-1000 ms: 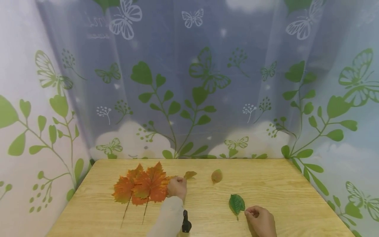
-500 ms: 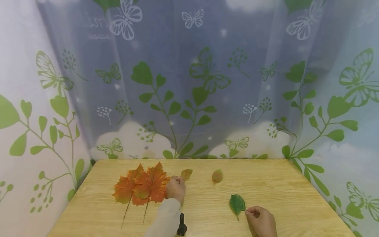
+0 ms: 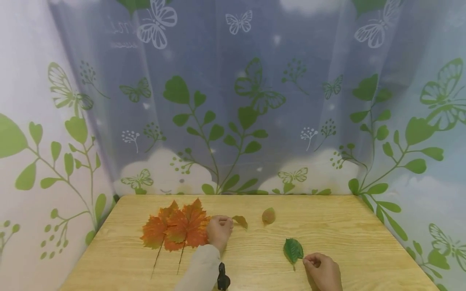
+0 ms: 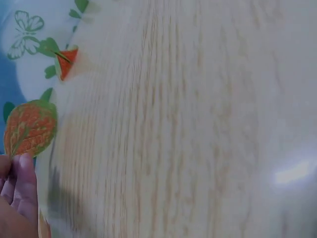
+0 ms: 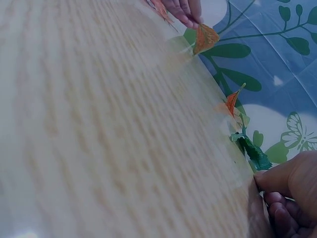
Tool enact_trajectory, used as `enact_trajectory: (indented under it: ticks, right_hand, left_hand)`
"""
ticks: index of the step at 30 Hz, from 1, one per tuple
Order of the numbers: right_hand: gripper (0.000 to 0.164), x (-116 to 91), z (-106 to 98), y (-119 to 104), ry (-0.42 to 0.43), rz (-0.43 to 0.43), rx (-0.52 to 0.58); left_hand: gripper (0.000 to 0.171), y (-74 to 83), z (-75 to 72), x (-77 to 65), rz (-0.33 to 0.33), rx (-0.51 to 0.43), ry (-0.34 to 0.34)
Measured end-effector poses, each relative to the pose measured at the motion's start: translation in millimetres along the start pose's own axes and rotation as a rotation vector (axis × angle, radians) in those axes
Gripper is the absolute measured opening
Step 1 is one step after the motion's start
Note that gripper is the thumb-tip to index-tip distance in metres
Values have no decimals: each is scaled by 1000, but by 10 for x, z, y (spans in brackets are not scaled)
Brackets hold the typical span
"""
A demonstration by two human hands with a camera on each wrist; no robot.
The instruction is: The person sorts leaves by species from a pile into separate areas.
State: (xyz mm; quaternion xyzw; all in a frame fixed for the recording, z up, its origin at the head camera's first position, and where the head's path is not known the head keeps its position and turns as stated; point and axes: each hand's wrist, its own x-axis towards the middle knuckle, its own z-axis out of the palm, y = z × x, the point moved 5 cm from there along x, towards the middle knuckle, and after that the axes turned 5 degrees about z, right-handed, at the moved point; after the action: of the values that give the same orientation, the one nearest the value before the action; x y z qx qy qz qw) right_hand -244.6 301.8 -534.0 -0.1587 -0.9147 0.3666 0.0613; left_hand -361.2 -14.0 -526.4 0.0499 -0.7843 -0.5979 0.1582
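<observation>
My left hand [image 3: 219, 231] pinches a small orange-green leaf [image 3: 240, 221] by its stem, just right of the big maple leaves. In the left wrist view this leaf [image 4: 32, 126] shows its veined orange face and green rim above the fingertips. At the front right, my right hand [image 3: 323, 270] has thumb and fingertips together at the right edge of a dark green leaf [image 3: 292, 250]. The right wrist view shows the thumb against the lower end of that green leaf [image 5: 253, 152], the other fingers curled below.
Orange maple leaves [image 3: 185, 226] with long dark stems lie overlapping at the left of the wooden table [image 3: 364, 242]. Another small orange-green leaf [image 3: 268, 216] lies toward the back. A curtain [image 3: 233, 121] printed with plants and butterflies hangs behind the table.
The small leaf in my left hand has turned, from pointing right to standing up, then to drooping toward the right. My right hand and the green leaf stay in place.
</observation>
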Motion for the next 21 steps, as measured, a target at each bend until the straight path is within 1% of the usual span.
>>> enact_trajectory:
  ticks: [2,4,7,9,11,12,14,16,19,21]
  right_hand:
    - [9,0,-1,-2,1,-3,-1]
    - [10,1,2,-4,-4,-5,-2]
    - [10,0,5,-5,-8,-8,-5]
    - [10,1,8,-3,-8,-9,-4]
    - [11,-2,12,-1,-10,-7,-6]
    - [10,-3,17,3,-11,-2,-7]
    - [10,1,18,6,-12,2,-10]
    - [10,0,17,4,-14,1,-13]
    - [11,-4,9,-9,-13,-5,-12]
    - [11,-6,4,-18,-14,-7,-9]
  left_hand:
    - [9,9,3,-8,-11,-59,-41]
    - [10,17,-1,-19,-8,-113,-79]
    - [11,38,-27,-41,19,-180,-133]
    - [19,58,-59,-67,43,-222,-177]
    - [26,87,-113,-109,47,-265,-223]
    - [28,99,-144,-130,46,-271,-245]
    - [28,120,-202,-169,57,-269,-290]
    - [22,148,-264,-212,61,-243,-322]
    - [16,183,-342,-272,79,-179,-354]
    - [14,201,-386,-305,81,-118,-362]
